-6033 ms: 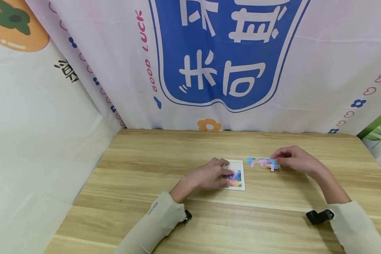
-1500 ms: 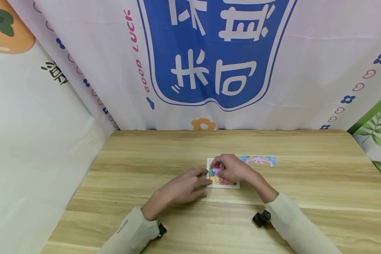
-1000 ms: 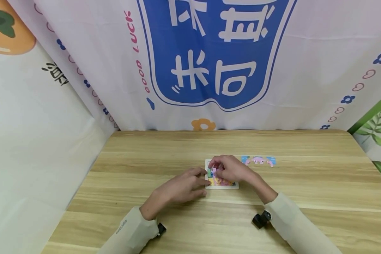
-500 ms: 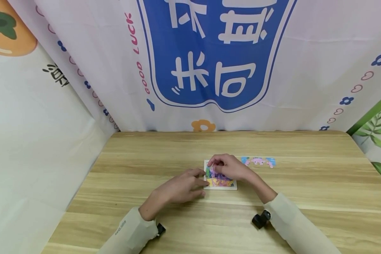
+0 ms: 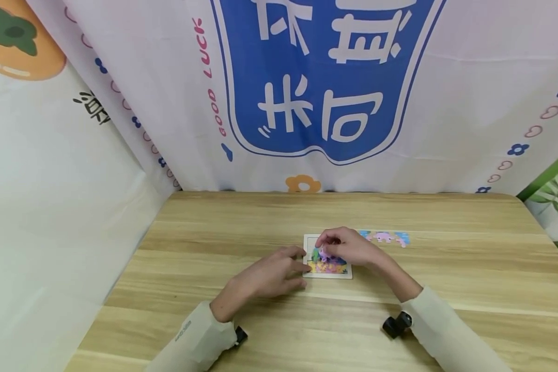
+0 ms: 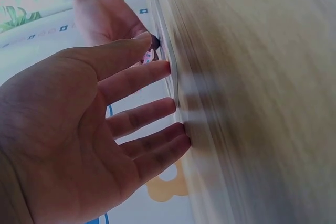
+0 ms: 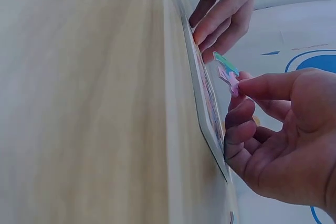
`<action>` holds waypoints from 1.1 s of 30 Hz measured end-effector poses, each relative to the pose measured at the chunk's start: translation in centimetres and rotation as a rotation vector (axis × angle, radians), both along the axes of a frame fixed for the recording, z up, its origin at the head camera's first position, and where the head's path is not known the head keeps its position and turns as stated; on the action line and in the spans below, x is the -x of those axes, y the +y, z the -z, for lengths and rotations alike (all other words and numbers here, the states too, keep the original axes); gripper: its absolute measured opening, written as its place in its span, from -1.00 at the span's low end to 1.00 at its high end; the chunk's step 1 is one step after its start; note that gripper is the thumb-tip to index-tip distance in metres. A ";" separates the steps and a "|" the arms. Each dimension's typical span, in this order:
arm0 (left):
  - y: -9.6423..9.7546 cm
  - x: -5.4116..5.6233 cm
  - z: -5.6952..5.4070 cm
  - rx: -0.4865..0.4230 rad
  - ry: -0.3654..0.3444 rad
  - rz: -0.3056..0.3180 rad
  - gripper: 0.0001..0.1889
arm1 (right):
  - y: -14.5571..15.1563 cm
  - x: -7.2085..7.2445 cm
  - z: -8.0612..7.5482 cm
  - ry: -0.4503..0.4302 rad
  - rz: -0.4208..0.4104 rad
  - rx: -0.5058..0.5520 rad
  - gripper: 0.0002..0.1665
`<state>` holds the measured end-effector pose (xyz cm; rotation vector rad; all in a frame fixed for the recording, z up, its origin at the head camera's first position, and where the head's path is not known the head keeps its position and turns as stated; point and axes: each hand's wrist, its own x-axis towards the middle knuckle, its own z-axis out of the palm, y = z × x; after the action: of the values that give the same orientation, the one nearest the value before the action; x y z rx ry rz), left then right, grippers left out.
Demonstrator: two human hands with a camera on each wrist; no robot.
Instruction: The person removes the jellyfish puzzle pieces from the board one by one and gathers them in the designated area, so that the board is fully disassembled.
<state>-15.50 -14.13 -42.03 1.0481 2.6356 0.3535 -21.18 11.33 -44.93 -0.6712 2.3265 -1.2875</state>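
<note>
A jigsaw puzzle in a white frame (image 5: 330, 276) lies flat on the table, its lower part filled with a colourful picture. Over its middle, my right hand (image 5: 355, 247) pinches a small puzzle piece (image 7: 231, 81) between thumb and fingers. That piece is pink and green and stands tilted above the board in the right wrist view. My left hand (image 5: 276, 273) has its fingers spread and extended, with fingertips at the frame's left edge. In the left wrist view, the palm of my left hand (image 6: 79, 124) faces the camera.
Several loose puzzle pieces (image 5: 384, 237), blue and pink, lie in a row right of the frame. The wooden table (image 5: 223, 222) ends at a printed cloth (image 5: 256, 173) behind it. A white cloth hangs on the left side.
Six seconds ago my right hand was at the loose pieces and my left lay over the frame. My right hand has since moved left over the puzzle; my left has drawn back to its edge.
</note>
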 end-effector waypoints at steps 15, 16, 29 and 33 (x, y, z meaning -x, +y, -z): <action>0.3 0.1 -0.1 -0.016 0.014 -0.012 -0.61 | 3.5 -0.2 -0.7 -0.039 0.019 -0.004 -0.78; 0.3 0.1 -0.1 -0.015 0.015 -0.012 -0.61 | 3.7 -0.2 -0.7 -0.046 0.022 -0.005 -0.78; 0.4 -0.1 0.0 -0.010 0.017 -0.022 -0.62 | 6.8 -0.6 -0.8 -0.068 0.057 -0.017 -0.78; 0.4 -0.2 0.0 -0.012 0.014 -0.031 -0.62 | 7.6 -0.6 -0.6 -0.041 0.052 -0.031 -0.76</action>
<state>-15.28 -13.76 -42.06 1.0181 2.6673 0.3703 -20.54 18.90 -44.32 -0.5722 2.3400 -1.2729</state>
